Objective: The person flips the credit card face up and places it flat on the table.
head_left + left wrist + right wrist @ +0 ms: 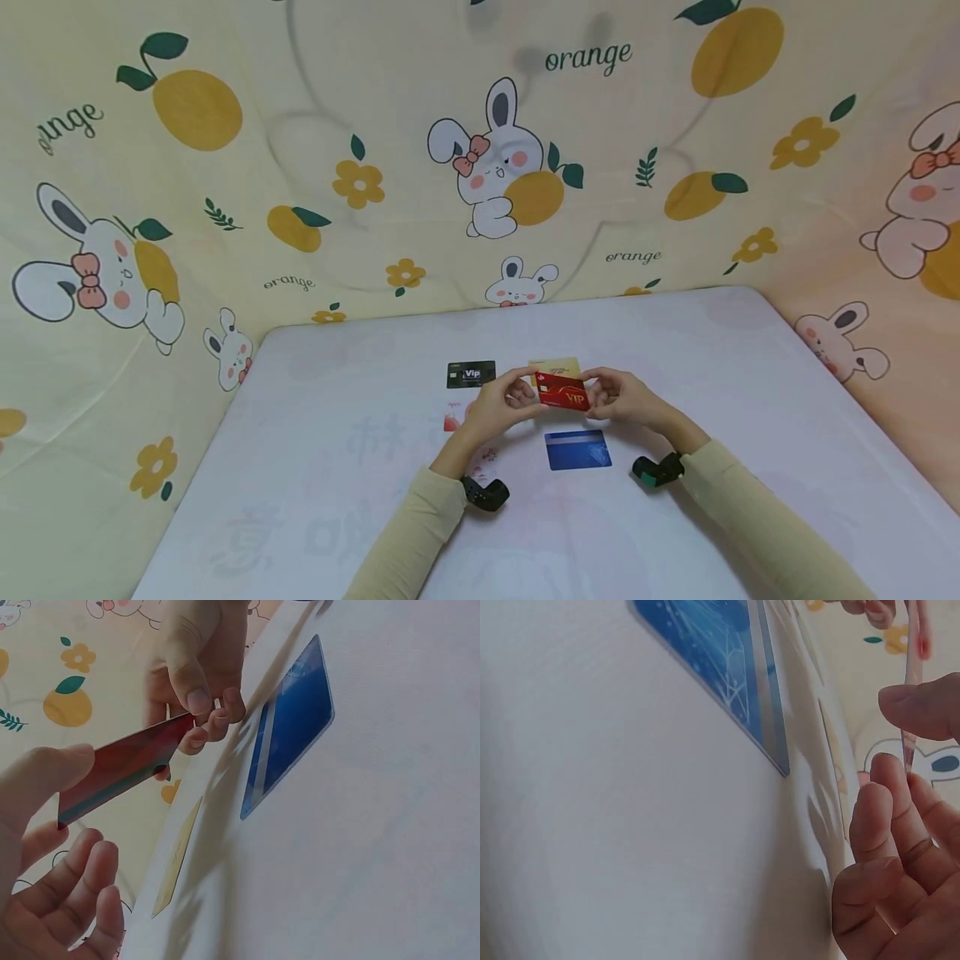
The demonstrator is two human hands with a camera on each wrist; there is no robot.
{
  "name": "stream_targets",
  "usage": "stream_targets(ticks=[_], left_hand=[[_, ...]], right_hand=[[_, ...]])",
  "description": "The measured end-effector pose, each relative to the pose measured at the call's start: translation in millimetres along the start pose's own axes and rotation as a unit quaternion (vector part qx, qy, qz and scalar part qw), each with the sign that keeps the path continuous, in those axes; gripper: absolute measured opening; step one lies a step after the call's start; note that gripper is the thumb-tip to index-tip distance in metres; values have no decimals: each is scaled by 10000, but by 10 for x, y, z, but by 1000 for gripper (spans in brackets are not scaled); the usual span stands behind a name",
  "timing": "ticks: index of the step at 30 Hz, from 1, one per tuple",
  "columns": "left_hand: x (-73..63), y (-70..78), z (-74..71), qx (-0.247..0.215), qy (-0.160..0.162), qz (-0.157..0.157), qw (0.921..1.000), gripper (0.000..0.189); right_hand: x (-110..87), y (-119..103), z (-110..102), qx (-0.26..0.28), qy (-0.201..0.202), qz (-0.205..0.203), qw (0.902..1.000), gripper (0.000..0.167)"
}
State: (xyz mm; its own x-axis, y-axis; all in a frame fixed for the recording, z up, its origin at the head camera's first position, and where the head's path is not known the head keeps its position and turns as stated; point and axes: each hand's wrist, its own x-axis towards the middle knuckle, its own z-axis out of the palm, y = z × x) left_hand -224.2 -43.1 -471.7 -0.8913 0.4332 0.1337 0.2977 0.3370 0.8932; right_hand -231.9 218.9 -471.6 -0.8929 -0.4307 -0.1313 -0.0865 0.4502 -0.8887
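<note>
A red VIP card is held up above the table between both hands, its printed face toward the head camera. My left hand pinches its left end between thumb and fingers. At the opposite end, my right hand pinches the card's edge. In the left wrist view the red card shows its back with a dark stripe. Behind it on the table lies a gold card, partly covered. Nearer the body lies a blue card with a pale stripe.
A black VIP card lies at the back, left of the gold one. Below it, a white card with red print is partly hidden by my left hand. Another pale, pink-patterned card shows beside the left wrist. A patterned cloth hangs behind the white table.
</note>
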Motion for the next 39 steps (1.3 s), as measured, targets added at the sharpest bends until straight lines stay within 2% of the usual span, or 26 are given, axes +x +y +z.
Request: stream_targets(ticks=[9,23,39], left_hand=[[-21,-17,1,223,-152,-196,9994,64],[-44,26,12,237,-321,-444,9982,63],[-18,-48,85,746,-358,-690,9942,62]], right_hand=[[-9,-4,-38,72,-84,-9,9999,61],[-4,53,-77,-122,-75,-57,9999,59],[-14,26,-71,-131,-140,122,9997,58]])
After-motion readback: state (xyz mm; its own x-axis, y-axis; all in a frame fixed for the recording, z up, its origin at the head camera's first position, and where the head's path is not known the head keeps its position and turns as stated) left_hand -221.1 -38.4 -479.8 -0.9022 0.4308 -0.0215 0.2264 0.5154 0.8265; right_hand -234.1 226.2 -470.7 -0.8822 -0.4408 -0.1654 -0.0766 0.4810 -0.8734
